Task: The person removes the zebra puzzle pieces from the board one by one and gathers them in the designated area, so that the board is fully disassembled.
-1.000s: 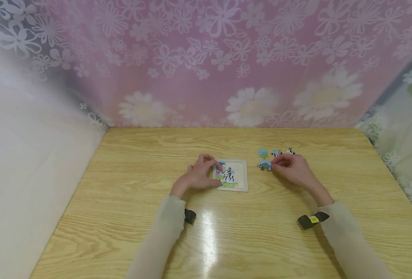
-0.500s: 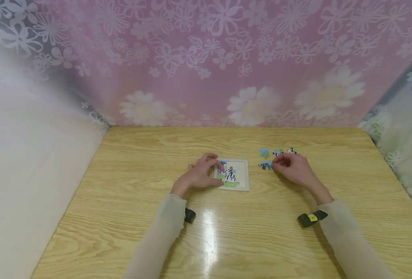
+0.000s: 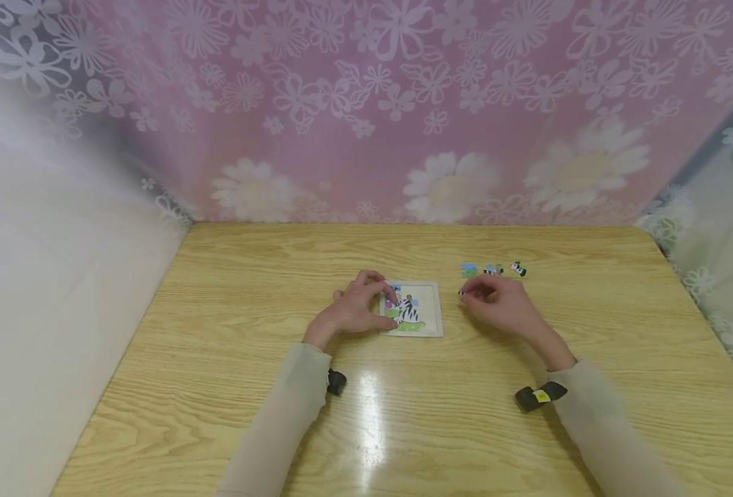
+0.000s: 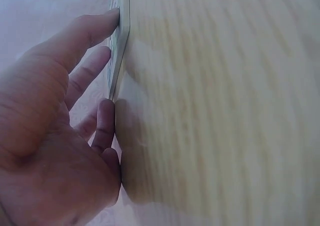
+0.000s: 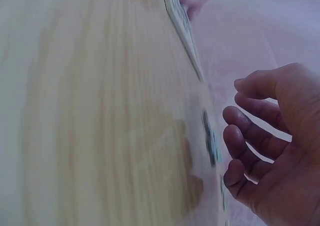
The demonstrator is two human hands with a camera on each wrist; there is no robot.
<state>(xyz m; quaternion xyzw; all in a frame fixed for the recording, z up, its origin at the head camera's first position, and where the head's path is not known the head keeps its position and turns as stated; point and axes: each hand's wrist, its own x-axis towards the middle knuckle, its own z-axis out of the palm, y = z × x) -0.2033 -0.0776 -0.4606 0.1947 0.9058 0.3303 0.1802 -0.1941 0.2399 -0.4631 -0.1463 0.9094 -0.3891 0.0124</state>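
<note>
A square puzzle board (image 3: 430,310) lies on the table, with a zebra and green grass filling its left part. My left hand (image 3: 357,307) rests at the board's left side; in the left wrist view its thumb (image 4: 112,21) touches the top near the edge. Over a loose puzzle piece (image 3: 462,292) right of the board is my right hand (image 3: 500,304), hiding most of it in the head view. In the right wrist view the fingers (image 5: 237,118) are loosely bent beside a dark piece (image 5: 209,138) lying on the table, with nothing visible between them.
Behind the right hand lie a blue-and-green piece (image 3: 468,270), a black-and-white piece (image 3: 493,270) and a piece with a black-and-white animal (image 3: 518,269). A flowered pink curtain (image 3: 341,159) hangs along the back edge of the wooden table (image 3: 267,276).
My right hand has moved left from the front puzzle piece's right edge to over it, covering most of it. The left hand stays at the board.
</note>
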